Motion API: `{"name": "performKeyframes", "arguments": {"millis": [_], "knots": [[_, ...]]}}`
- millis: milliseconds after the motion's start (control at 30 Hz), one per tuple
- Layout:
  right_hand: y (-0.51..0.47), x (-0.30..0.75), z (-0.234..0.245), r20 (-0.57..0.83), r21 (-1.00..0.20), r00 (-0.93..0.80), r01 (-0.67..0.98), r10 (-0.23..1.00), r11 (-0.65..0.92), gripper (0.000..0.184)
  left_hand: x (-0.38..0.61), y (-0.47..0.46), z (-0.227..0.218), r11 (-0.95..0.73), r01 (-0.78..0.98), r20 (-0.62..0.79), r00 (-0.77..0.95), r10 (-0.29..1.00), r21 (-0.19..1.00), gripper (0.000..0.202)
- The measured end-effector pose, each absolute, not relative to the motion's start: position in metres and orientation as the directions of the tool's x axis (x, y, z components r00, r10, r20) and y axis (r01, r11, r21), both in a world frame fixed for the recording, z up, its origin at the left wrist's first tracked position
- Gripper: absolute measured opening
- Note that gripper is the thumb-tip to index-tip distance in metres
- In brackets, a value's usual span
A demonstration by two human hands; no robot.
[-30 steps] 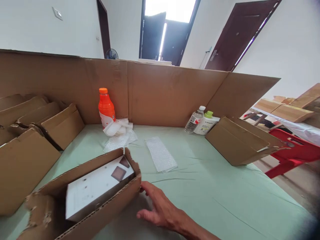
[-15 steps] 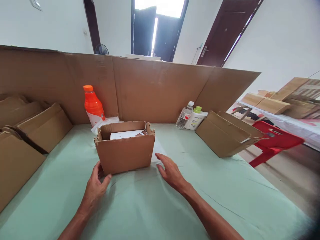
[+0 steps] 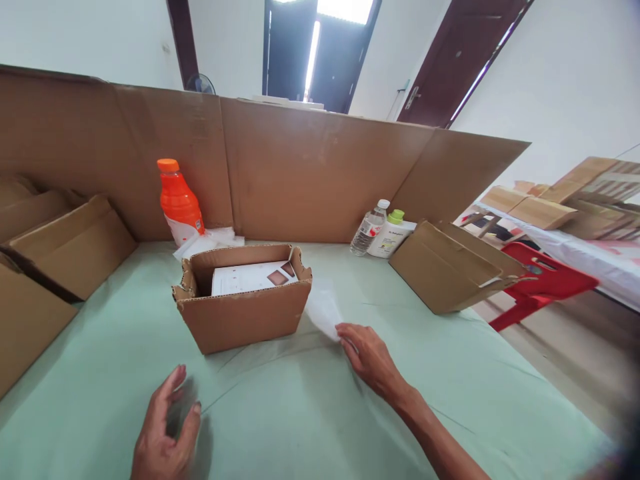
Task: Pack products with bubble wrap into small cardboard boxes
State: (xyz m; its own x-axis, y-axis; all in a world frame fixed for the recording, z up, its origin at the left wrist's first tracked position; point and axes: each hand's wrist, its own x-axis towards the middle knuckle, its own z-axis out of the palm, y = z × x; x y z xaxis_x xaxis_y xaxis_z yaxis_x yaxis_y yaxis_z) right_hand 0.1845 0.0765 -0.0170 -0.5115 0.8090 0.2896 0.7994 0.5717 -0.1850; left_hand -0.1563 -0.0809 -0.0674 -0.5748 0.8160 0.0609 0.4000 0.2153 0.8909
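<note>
An open-topped cardboard box (image 3: pixel 245 320) stands mid-table, with a white printed box (image 3: pixel 245 279) inside it. My left hand (image 3: pixel 167 423) is in front of the cardboard box and apart from it, thumb and fingers spread with nothing between them. To the right of the box, my right hand (image 3: pixel 370 357) pinches the near edge of a thin white translucent sheet (image 3: pixel 323 308). The sheet's far part reaches beside and partly behind the box. Whether it is plastic film or foam, I cannot tell.
An orange bottle (image 3: pixel 181 203) and crumpled white sheets (image 3: pixel 213 241) sit at the back left. Right of centre are a clear water bottle (image 3: pixel 369 230), a white green-capped bottle (image 3: pixel 393 235) and a tilted cardboard box (image 3: pixel 440 270). More cardboard boxes (image 3: pixel 75 250) line the left. A cardboard wall (image 3: pixel 310 173) closes the back.
My left hand has let go of the box's lower left corner and drawn back toward me. My right hand has moved right and closed on the white sheet's edge.
</note>
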Motion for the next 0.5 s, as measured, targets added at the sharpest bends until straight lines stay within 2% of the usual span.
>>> {"name": "performKeyframes", "arguments": {"millis": [67, 133, 200, 267, 333, 433, 500], "knots": [[0.038, 0.181, -0.009, 0.245, -0.269, -0.554, 0.749, 0.796, 0.605, 0.027, -0.148, -0.097, -0.059, 0.140, 0.562, 0.206, -0.507, 0.837, 0.815, 0.053], [0.003, 0.168, 0.001, 0.175, -0.370, -0.610, 0.686, 0.772, 0.626, 0.025, -0.138, -0.107, -0.049, -0.079, 0.704, 0.385, -0.286, 0.878, 0.705, 0.056], [-0.023, 0.152, 0.010, 0.097, -0.460, -0.652, 0.641, 0.752, 0.615, 0.022, -0.127, -0.112, -0.039, -0.317, 0.737, 0.482, -0.013, 0.876, 0.597, 0.068], [-0.039, 0.138, 0.018, 0.008, -0.550, -0.695, 0.598, 0.719, 0.583, 0.022, -0.117, -0.113, -0.031, -0.463, 0.690, 0.488, 0.180, 0.854, 0.556, 0.078], [-0.046, 0.130, 0.024, -0.079, -0.637, -0.743, 0.551, 0.665, 0.539, 0.021, -0.110, -0.114, -0.025, -0.521, 0.629, 0.448, 0.291, 0.846, 0.576, 0.084], [-0.046, 0.126, 0.022, -0.210, -0.763, -0.780, 0.507, 0.589, 0.400, 0.016, -0.104, -0.118, -0.025, -0.485, 0.561, 0.349, 0.339, 0.874, 0.671, 0.086], [-0.043, 0.126, 0.014, -0.297, -0.849, -0.764, 0.486, 0.573, 0.207, 0.013, -0.102, -0.121, -0.029, -0.372, 0.546, 0.243, 0.295, 0.924, 0.751, 0.077]]}}
